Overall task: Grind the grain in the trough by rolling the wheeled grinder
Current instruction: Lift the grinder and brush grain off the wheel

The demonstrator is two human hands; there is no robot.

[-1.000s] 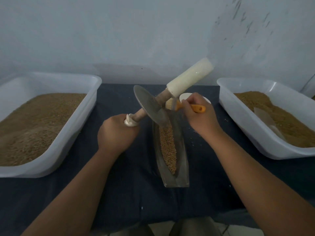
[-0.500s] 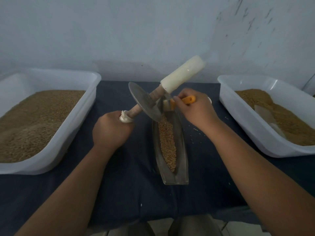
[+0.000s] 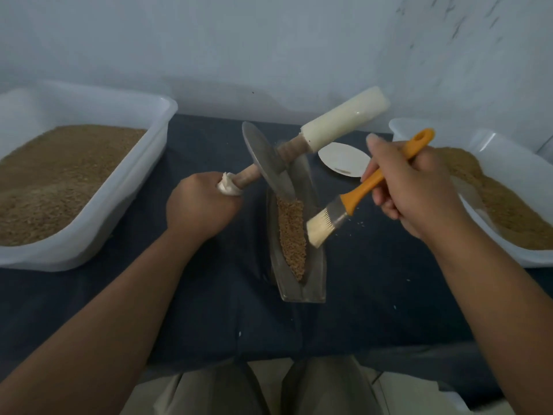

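Bins flanking the work area: left bin [image 3: 89,187] is sitting at the table's left edge, holding brown grain, its near rim standing well apart from the trough. Dark cloth [image 3: 209,295] is lying bare between them.

Left hand [image 3: 200,209] is gripping the near handle of the grinder [image 3: 270,163], fist closed around the cloth-wrapped end. Grinder is tilting, axle rising up and to the right, with the white far handle free in the air. Disc edge is dipping into the far end of the trough [image 3: 299,259], just touching the grain there.

Trough is lying lengthwise at table centre, near end pointing toward the person. Grain [image 3: 291,235] is filling a narrow strip along its groove, with both sloping side walls showing bare metal.

Brush [image 3: 353,199] is crossing above the trough's right wall, bristles hanging at or just over that rim; cannot tell whether they are touching. Right hand [image 3: 410,190] is clasping the orange handle, fingers wrapped around it.

White scoop [image 3: 344,158] is resting beyond the brush. A few loose kernels are dotting the cloth right of the trough. Right bin [image 3: 508,256] is sitting close behind the right hand.
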